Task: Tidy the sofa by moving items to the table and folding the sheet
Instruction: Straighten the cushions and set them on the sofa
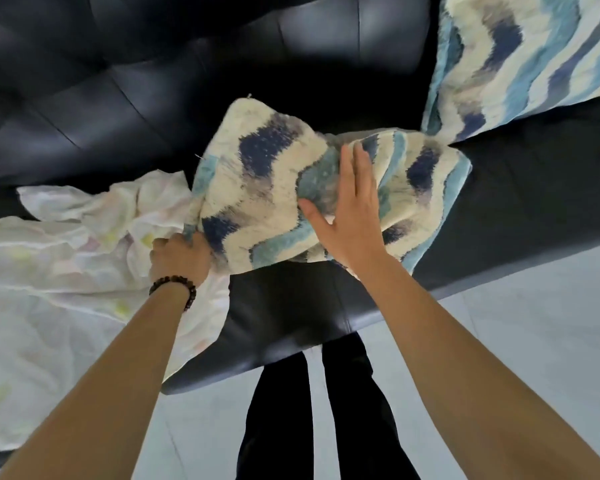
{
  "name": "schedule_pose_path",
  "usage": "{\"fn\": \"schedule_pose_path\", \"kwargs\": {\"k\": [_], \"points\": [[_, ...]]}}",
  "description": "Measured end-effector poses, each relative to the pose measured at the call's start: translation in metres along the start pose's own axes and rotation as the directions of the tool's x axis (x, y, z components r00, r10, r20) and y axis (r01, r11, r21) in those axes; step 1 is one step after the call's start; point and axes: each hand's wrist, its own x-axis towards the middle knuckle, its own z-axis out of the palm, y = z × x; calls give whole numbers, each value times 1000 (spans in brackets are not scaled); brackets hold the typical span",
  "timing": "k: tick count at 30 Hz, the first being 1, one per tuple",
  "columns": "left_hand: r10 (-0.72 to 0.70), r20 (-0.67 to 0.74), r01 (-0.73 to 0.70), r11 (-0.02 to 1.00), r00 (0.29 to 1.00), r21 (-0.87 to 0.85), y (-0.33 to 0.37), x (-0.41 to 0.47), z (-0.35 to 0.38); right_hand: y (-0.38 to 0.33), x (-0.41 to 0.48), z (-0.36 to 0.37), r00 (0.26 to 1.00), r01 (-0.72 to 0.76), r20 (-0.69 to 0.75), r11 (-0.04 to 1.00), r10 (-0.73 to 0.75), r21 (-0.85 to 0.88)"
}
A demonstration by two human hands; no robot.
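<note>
Hands: left hand (179, 252) and right hand (350, 216) bare.
Arms: both forearms (118, 358) bare down to the frame edge.
Left wrist: bracelet (172, 289) of dark brown round beads, single strand.
Legs: plain black trousers (281, 410).

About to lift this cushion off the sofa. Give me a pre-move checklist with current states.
1. Grip by left hand on cushion corner: ok.
2. Grip by right hand: not ok; it lies flat on the cushion, fingers straight.
3. Cushion free of sheet: cannot tell; they meet at the left hand.
4. Cushion apart from second cushion: cannot tell; their corners look close.
5. Sight of table: not ok; out of view.
</note>
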Motion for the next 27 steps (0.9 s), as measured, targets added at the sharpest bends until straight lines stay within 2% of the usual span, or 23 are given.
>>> {"fn": "schedule_pose_path", "kwargs": {"k": [3,5,8,10,11,13,15,17,18,19,20,22,23,25,27], "points": [[-95,65,98,994,993,-42,8,24,-1,4,18,5,995,-93,14,991,95,-91],[-117,78,125,987,990,-104,10,34,0,24,31,9,960,-190,169,964,221,-183],[-42,27,47,978,999,-203,11,40,8,60,41,14,814,-185,455,904,361,-385],[76,-82,-90,980,994,-179,15,35,14,74,43,18,782,-136,515,901,352,-411],[187,-173,-209,971,967,-118,19,31,17,78,44,20,791,-135,508,907,341,-400],[451,-287,-457,888,845,51,37,30,23,82,46,24,832,-147,457,920,314,-363],[634,-279,-604,773,722,193,68,40,25,84,46,23,873,-163,389,928,294,-336],[752,-232,-679,658,617,326,105,58,25,86,46,20,910,-154,326,940,255,-305],[789,-186,-693,607,586,389,122,67,24,88,47,18,924,-134,310,950,223,-283],[800,-130,-691,577,585,436,136,73,24,89,48,16,936,-107,300,959,187,-264],[783,-88,-671,580,616,462,147,77,24,89,50,14,944,-77,293,965,152,-252],[704,-68,-598,647,707,473,157,77,21,86,52,9,951,-47,287,970,116,-238],[681,-84,-581,676,727,453,157,74,18,82,52,6,953,-50,280,972,114,-228],[687,-182,-621,718,703,313,151,66,9,71,48,-2,968,-75,220,978,118,-194],[669,-338,-691,719,662,70,138,51,-2,60,42,-13,991,-94,82,992,102,-89]]}}
